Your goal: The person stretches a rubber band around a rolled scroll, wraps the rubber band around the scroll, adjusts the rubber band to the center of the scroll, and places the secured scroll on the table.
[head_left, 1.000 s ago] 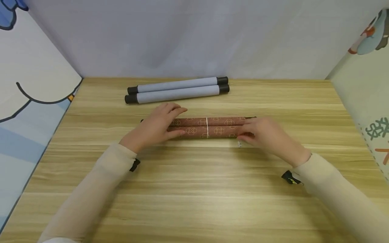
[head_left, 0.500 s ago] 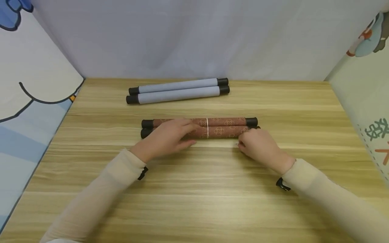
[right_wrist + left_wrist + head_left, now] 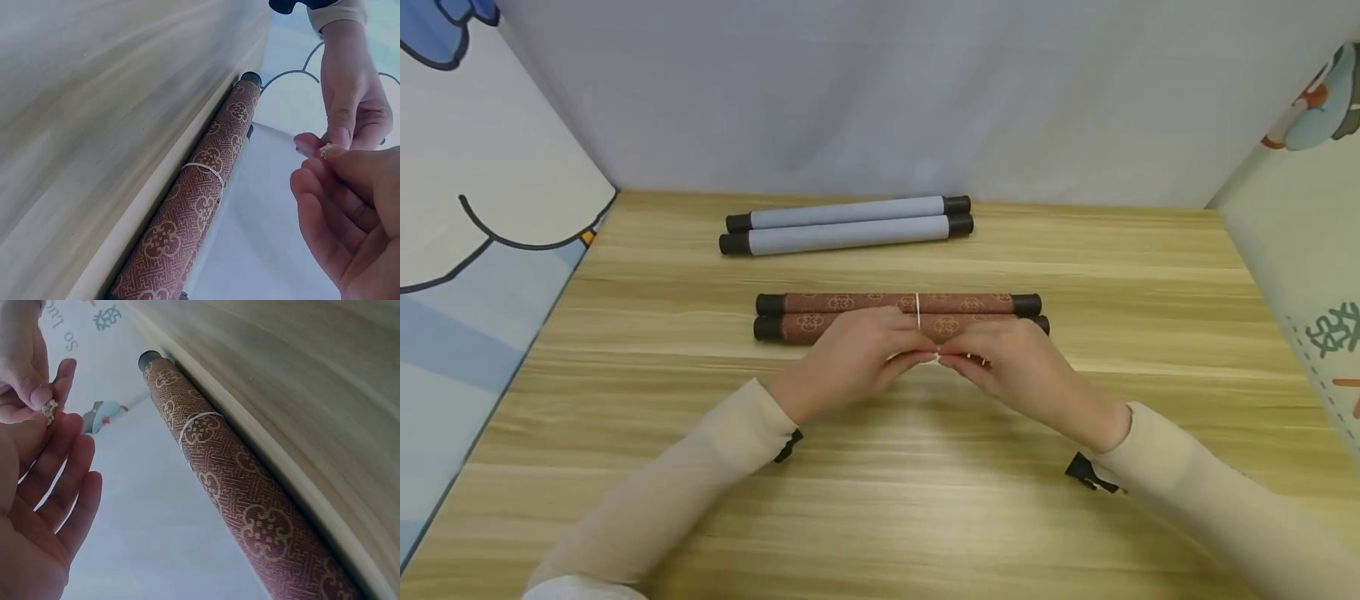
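Observation:
A small crumpled white string-like piece (image 3: 937,357) is pinched between the fingertips of my left hand (image 3: 865,354) and my right hand (image 3: 1022,367), which meet in front of the scrolls. The wrist views show it as a knotted whitish clump (image 3: 49,411). Just beyond the hands lie two brown scrolls (image 3: 808,323) side by side, with gold flower patterns and black end knobs. A thin white band (image 3: 917,308) runs round both near their middle. In the head view my hands cover part of the nearer brown scroll.
Two pale grey-blue scrolls (image 3: 850,236) with black ends lie farther back on the wooden table (image 3: 880,508), near the white cloth backdrop (image 3: 880,100). Printed panels stand along the left and right sides.
My right hand has drawn back from the brown scrolls' right end toward the middle, with the white piece. My left hand has moved right off the scrolls to meet it.

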A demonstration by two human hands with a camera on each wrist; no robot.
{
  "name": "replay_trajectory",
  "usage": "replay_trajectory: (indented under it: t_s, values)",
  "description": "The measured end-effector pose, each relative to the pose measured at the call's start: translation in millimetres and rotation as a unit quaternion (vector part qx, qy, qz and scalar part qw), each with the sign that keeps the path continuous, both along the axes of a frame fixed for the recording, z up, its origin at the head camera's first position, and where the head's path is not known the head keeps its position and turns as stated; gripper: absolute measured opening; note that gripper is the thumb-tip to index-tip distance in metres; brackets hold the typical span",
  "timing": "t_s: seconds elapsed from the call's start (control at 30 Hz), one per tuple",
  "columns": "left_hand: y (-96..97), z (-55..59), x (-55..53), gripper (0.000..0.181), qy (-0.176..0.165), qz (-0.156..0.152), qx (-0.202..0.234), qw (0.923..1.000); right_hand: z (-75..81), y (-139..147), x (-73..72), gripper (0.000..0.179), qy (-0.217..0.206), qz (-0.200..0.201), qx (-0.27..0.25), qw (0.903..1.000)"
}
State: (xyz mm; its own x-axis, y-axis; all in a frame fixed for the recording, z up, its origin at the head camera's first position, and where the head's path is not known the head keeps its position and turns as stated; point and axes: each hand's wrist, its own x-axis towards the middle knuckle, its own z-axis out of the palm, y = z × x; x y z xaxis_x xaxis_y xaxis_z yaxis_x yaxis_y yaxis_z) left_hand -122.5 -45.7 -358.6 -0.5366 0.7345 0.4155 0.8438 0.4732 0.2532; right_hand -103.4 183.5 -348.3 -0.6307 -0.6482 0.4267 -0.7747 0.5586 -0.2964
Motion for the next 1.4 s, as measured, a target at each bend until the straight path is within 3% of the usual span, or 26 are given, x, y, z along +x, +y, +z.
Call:
replay_trajectory:
  t_s: [0.17,0.27,0.33,0.4,0.47,0.5,0.57,0.63,0.7,0.77,0.87,0.97,1.03,1.07,1.13,1.27,1.33,1.4]
  values:
    - [-3.7,0.0,0.7,0.006,-0.018,-0.008,0.04,0.999,0.3,-1,0.9,0.005,-0.022,-0.002,0.002,0.9998]
    - [-9.3,1.9,0.4,0.006,-0.054,-0.011,0.081,0.9952,-0.4,0,-1.2,0.002,-0.054,-0.02,0.024,0.998]
    - [-14.2,3.5,0.9,0.005,-0.102,-0.01,0.128,0.9865,0.0,2,-3.5,0.003,-0.093,-0.036,0.036,0.9944]
    - [-17.7,3.6,1.5,0.005,-0.164,-0.019,0.172,0.9712,1.3,5,-5.5,0.004,-0.139,-0.048,0.041,0.9883]
    - [-18.7,2.9,2.9,0.004,-0.223,-0.034,0.181,0.9574,3.1,7,-6.9,0.005,-0.191,-0.052,0.02,0.9799]
    - [-18.1,2.2,3.7,0.005,-0.243,-0.042,0.167,0.9545,4.4,7,-7.3,0.005,-0.219,-0.054,-0.002,0.9742]
    - [-15.4,0.3,4.7,0.005,-0.267,-0.06,0.113,0.9551,6.2,7,-6.9,0.005,-0.274,-0.056,-0.063,0.9581]
    - [-12.0,-0.8,5.9,0.005,-0.262,-0.07,0.037,0.9617,6.5,6,-5.4,0.005,-0.322,-0.053,-0.129,0.9363]
    - [-9.1,-1.7,6.5,0.006,-0.245,-0.076,-0.027,0.9661,5.6,4,-3.0,0.007,-0.374,-0.039,-0.191,0.9066]
    - [-7.5,-1.0,7.0,0.005,-0.234,-0.076,-0.06,0.9675,2.8,2,-0.8,0.009,-0.429,-0.011,-0.227,0.8745]
    - [-7.2,0.8,6.6,0.007,-0.244,-0.05,-0.047,0.9673,-2.8,-3,1.7,0.012,-0.505,0.055,-0.243,0.8262]
    - [-8.2,0.4,5.0,0.011,-0.295,-0.001,0.014,0.9555,-6.6,-7,3.9,0.014,-0.553,0.112,-0.227,0.7935]
    - [-8.7,-0.8,4.5,0.011,-0.324,0.034,0.051,0.9442,-8.6,-9,5.1,0.015,-0.559,0.143,-0.235,0.7823]
    - [-8.7,-1.9,4.2,0.011,-0.322,0.054,0.057,0.9433,-9.1,-9,6.0,0.015,-0.554,0.15,-0.245,0.7818]
    - [-7.9,-2.3,4.9,0.01,-0.309,0.081,0.055,0.946,-10.0,-9,8.1,0.017,-0.535,0.156,-0.273,0.7841]
    - [-2.5,0.3,7.1,0.011,-0.26,0.117,0.016,0.9584,-10.7,-8,14.3,0.02,-0.502,0.177,-0.309,0.788]
    - [-0.2,1.1,8.8,0.012,-0.238,0.129,0.019,0.9625,-10.6,-8,16.4,0.021,-0.515,0.199,-0.305,0.7761]
    - [1.0,2.2,11.3,0.012,-0.21,0.141,0.043,0.9666,-11.0,-8,17.2,0.024,-0.549,0.22,-0.279,0.7567]
